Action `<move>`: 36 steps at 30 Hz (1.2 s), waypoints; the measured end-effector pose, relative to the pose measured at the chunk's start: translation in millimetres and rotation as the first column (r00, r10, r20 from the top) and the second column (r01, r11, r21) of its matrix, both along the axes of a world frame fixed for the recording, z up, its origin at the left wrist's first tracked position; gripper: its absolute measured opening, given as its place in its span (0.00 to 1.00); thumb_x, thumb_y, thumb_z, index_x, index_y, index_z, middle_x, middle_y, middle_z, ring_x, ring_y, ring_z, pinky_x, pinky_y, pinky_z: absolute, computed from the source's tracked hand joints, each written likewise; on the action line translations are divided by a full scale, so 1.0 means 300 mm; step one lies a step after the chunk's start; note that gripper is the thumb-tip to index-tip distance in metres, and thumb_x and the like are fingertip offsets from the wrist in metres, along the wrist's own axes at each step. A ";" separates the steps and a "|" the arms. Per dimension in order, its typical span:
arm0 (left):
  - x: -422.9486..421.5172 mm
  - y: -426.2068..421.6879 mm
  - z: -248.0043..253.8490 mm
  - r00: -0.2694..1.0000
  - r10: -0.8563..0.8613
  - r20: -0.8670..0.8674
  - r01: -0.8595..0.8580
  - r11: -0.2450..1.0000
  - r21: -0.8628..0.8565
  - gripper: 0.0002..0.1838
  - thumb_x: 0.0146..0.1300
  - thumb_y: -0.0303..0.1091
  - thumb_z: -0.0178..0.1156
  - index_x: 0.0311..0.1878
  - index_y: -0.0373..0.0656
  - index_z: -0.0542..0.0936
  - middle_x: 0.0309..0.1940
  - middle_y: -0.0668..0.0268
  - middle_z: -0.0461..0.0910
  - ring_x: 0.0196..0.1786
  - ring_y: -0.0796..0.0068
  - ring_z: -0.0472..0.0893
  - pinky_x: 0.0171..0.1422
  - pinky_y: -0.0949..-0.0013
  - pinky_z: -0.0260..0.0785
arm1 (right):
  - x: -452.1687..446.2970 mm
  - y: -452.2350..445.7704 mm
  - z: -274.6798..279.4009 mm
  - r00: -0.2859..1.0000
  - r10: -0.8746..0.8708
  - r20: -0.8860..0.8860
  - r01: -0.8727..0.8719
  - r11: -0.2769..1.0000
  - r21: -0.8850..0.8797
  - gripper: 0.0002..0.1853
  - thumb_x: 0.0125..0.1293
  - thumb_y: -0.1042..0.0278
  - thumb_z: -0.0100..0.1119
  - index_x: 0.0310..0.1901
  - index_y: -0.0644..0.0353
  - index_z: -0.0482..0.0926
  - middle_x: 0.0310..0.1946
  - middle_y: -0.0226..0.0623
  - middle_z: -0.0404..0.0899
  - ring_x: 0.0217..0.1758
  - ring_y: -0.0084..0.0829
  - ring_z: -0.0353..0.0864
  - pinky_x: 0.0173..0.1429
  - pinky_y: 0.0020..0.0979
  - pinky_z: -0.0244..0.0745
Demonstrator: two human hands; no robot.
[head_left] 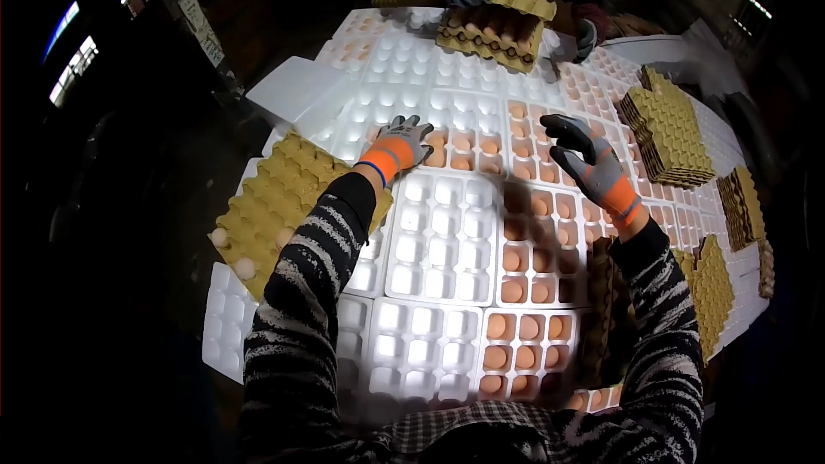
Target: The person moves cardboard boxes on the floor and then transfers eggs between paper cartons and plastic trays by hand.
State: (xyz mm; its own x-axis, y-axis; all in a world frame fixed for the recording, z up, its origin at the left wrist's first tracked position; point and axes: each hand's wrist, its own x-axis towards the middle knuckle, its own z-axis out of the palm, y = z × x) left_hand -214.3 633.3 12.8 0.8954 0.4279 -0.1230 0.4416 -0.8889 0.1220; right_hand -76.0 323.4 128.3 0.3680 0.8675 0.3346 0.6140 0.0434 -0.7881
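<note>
A gloved left hand [402, 143] sits beside an egg [436, 153] in a white tray [465, 101], its hold impossible to tell; the right hand [593, 163], fingers parted and curled, grips nothing. The egg — likely light, rigid, fragile — suits gentle side pressure.

Open passage between left hand [397, 148] and right hand [593, 167], above white tray [442, 241]. Obstructions: pulp tray [279, 185] beneath left forearm [311, 249], pulp-tray stack [672, 129] beyond right hand, egg-loaded stack [490, 45] at far side.
</note>
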 end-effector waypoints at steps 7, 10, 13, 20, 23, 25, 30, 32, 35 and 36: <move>0.051 -0.005 -0.015 0.964 0.153 -0.218 -0.147 0.988 0.047 0.31 0.77 0.53 0.37 0.77 0.48 0.63 0.78 0.63 0.62 0.80 0.60 0.57 0.83 0.47 0.43 | -0.126 -0.688 0.053 0.915 -0.392 0.095 0.396 0.918 -0.027 0.25 0.67 0.78 0.59 0.67 0.61 0.74 0.64 0.38 0.76 0.68 0.33 0.75 0.68 0.35 0.71; 0.048 -0.012 -0.006 0.966 0.151 -0.210 -0.135 0.987 0.088 0.37 0.75 0.61 0.35 0.78 0.49 0.62 0.79 0.65 0.60 0.82 0.58 0.54 0.83 0.42 0.37 | -0.210 -0.887 0.021 0.864 -0.500 0.062 0.502 0.864 -0.022 0.26 0.65 0.79 0.60 0.66 0.61 0.74 0.65 0.38 0.76 0.68 0.34 0.75 0.67 0.35 0.71; 0.049 -0.055 -0.052 0.973 0.193 -0.123 -0.188 0.981 0.049 0.42 0.71 0.69 0.39 0.80 0.53 0.56 0.83 0.62 0.47 0.82 0.51 0.51 0.82 0.39 0.40 | -0.326 -1.012 0.014 0.774 -0.607 0.183 0.626 0.777 -0.067 0.28 0.60 0.77 0.63 0.64 0.60 0.75 0.65 0.42 0.75 0.69 0.39 0.74 0.70 0.37 0.69; 0.109 -0.016 -0.126 0.950 0.156 -0.272 -0.127 0.984 0.122 0.44 0.68 0.72 0.43 0.82 0.67 0.49 0.84 0.59 0.40 0.81 0.38 0.51 0.80 0.38 0.42 | -0.625 -1.014 -0.149 0.785 -0.289 0.548 0.593 0.607 -0.529 0.52 0.49 0.33 0.72 0.74 0.47 0.65 0.73 0.55 0.59 0.75 0.66 0.54 0.77 0.60 0.50; 0.118 -0.048 -0.132 0.977 0.208 -0.035 -0.197 0.957 0.211 0.44 0.66 0.72 0.47 0.81 0.66 0.52 0.83 0.60 0.45 0.79 0.39 0.55 0.79 0.40 0.46 | -0.667 -0.985 -0.155 0.744 -0.272 0.611 0.642 0.545 -0.539 0.47 0.55 0.29 0.64 0.72 0.48 0.69 0.72 0.56 0.60 0.76 0.62 0.55 0.79 0.61 0.45; 0.133 -0.141 -0.094 0.967 0.147 0.208 -0.188 0.963 0.193 0.42 0.69 0.62 0.54 0.81 0.60 0.55 0.81 0.58 0.51 0.78 0.43 0.57 0.79 0.46 0.51 | -0.668 -0.981 -0.134 0.782 -0.209 0.587 0.604 0.487 -0.631 0.44 0.58 0.29 0.60 0.70 0.50 0.72 0.70 0.55 0.64 0.74 0.53 0.61 0.78 0.62 0.45; -0.070 -0.578 0.072 0.671 -0.143 0.727 0.391 0.901 -0.185 0.37 0.71 0.36 0.60 0.79 0.43 0.57 0.79 0.55 0.57 0.80 0.55 0.57 0.81 0.59 0.51 | -0.664 -1.123 -0.029 0.667 -0.360 0.653 0.690 0.629 -0.358 0.33 0.55 0.48 0.66 0.62 0.51 0.77 0.66 0.51 0.68 0.71 0.49 0.65 0.78 0.57 0.49; -0.209 -0.780 0.123 0.661 -0.028 0.750 0.489 0.775 -0.401 0.36 0.71 0.34 0.58 0.79 0.43 0.57 0.78 0.57 0.60 0.79 0.57 0.60 0.80 0.59 0.53 | -0.631 -1.233 0.079 0.610 -0.370 0.701 0.724 0.621 -0.302 0.30 0.50 0.59 0.70 0.58 0.52 0.79 0.66 0.50 0.69 0.70 0.49 0.66 0.77 0.53 0.55; -0.385 -1.004 0.124 0.706 0.032 0.707 0.506 0.676 -0.536 0.33 0.71 0.28 0.54 0.78 0.39 0.59 0.76 0.57 0.64 0.76 0.60 0.67 0.79 0.58 0.58 | -0.507 -1.471 0.135 0.385 -0.476 0.791 0.855 0.506 -0.112 0.28 0.43 0.72 0.69 0.52 0.51 0.81 0.63 0.50 0.70 0.70 0.51 0.67 0.73 0.50 0.61; -0.431 -1.076 0.147 0.746 0.111 0.657 0.464 0.621 -0.631 0.31 0.72 0.26 0.52 0.77 0.37 0.60 0.75 0.56 0.65 0.74 0.60 0.69 0.78 0.59 0.61 | -0.433 -1.584 0.128 0.325 -0.485 0.812 0.871 0.487 -0.058 0.29 0.41 0.77 0.67 0.51 0.50 0.81 0.63 0.48 0.71 0.70 0.52 0.66 0.73 0.50 0.61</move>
